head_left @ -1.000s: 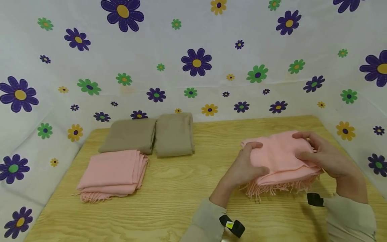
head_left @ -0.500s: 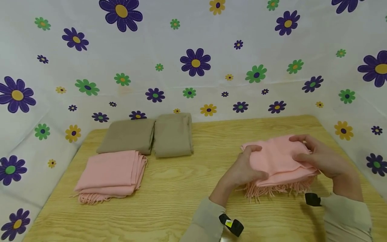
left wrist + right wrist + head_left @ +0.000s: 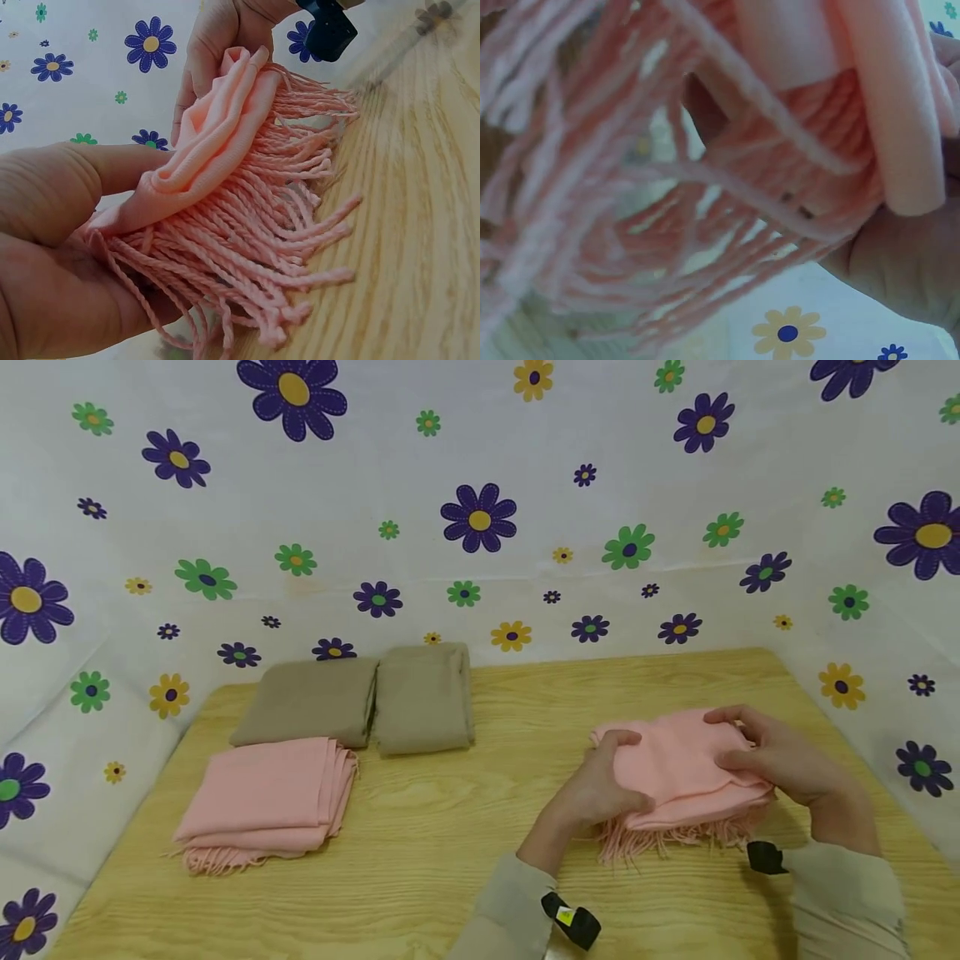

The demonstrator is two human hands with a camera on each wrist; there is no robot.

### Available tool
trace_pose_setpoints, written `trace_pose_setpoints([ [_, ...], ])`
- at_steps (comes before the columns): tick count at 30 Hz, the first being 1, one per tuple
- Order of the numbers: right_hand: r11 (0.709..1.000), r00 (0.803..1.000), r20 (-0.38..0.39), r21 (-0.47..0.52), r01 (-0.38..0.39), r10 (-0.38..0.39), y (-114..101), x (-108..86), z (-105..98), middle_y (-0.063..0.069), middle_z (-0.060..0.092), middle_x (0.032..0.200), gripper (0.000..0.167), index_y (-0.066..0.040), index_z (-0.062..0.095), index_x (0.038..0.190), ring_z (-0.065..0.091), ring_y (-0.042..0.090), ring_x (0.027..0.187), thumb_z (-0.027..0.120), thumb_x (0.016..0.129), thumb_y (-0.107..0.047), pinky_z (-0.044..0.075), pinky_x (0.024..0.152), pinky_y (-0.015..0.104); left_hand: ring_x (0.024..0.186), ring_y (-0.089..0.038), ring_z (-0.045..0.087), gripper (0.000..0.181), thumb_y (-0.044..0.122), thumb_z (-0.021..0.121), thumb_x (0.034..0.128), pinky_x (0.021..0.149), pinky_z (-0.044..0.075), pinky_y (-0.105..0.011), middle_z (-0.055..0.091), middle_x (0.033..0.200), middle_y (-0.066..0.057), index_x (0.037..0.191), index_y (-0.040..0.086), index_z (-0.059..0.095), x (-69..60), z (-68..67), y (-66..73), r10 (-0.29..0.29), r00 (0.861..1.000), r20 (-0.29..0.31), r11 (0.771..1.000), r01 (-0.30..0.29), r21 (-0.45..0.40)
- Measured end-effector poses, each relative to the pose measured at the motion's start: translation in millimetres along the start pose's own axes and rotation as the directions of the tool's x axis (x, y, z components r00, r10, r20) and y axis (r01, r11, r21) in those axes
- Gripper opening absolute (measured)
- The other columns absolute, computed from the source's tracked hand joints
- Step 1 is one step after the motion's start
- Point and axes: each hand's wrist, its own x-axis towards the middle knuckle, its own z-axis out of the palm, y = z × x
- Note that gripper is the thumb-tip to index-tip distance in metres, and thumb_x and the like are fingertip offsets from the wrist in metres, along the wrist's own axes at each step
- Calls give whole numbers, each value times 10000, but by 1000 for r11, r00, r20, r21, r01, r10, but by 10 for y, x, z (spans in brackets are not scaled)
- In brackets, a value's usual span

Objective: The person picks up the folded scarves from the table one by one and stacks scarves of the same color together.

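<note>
A folded pink scarf (image 3: 675,764) with twisted fringe is held by both hands at the right side of the table. My left hand (image 3: 596,787) grips its left end, thumb on top and fingers underneath. At the right end my right hand (image 3: 791,764) grips the folds the same way. In the left wrist view the scarf (image 3: 217,142) shows its layered edge, its fringe hanging close to the wood. Fringe (image 3: 705,210) fills much of the right wrist view and partly hides that hand. Whether the scarf's underside touches the table cannot be seen.
Another folded pink scarf (image 3: 258,793) lies at the left of the wooden table (image 3: 420,877). Behind it are two folded khaki cloths (image 3: 307,702), (image 3: 422,700) side by side. A white flowered sheet (image 3: 420,460) hangs behind and along the sides.
Both hands have lowered the pink scarf a little and brought it slightly nearer, keeping their grip. The head view has turned slightly right; the other folded cloths stay in place.
</note>
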Motion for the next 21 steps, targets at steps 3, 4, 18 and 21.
trace_pose_setpoints([
  [3, 1000, 1000, 22, 3, -8, 8, 32, 22, 19, 290, 464, 1303, 493, -13, 415, 1377, 560, 163, 922, 629, 938, -84, 499, 743, 253, 1339, -269, 354, 747, -2, 809, 765, 1000, 409, -386, 252, 1551, -162, 1370, 261, 457, -7, 0, -24, -3, 1000, 4, 1000, 3, 7],
  [4, 1000, 999, 30, 7, -16, 15, 41, 25, 22, 291, 461, 1298, 497, -6, 411, 1376, 557, 170, 921, 627, 933, -75, 500, 740, 258, 1355, -279, 346, 746, 6, 813, 764, 1003, 407, -385, 234, 1561, -170, 1368, 267, 460, -8, 3, -29, -8, 1000, 4, 1000, 8, 18],
  [18, 994, 993, 74, 57, -95, 91, 133, 49, 73, 298, 424, 1258, 553, 57, 374, 1375, 522, 257, 938, 634, 897, -41, 496, 729, 282, 1285, -334, 409, 748, 29, 802, 769, 918, 447, -393, 230, 1532, -247, 1389, 251, 449, 13, 47, -89, -18, 999, -28, 995, 21, 97],
  [21, 994, 993, 66, 52, -99, 96, 166, 34, 56, 308, 411, 1257, 554, 63, 362, 1375, 510, 261, 946, 631, 901, -37, 492, 722, 280, 1273, -346, 419, 748, 34, 794, 772, 868, 460, -375, 244, 1518, -262, 1398, 255, 448, 24, 77, -75, -3, 1000, -31, 993, 6, 116],
])
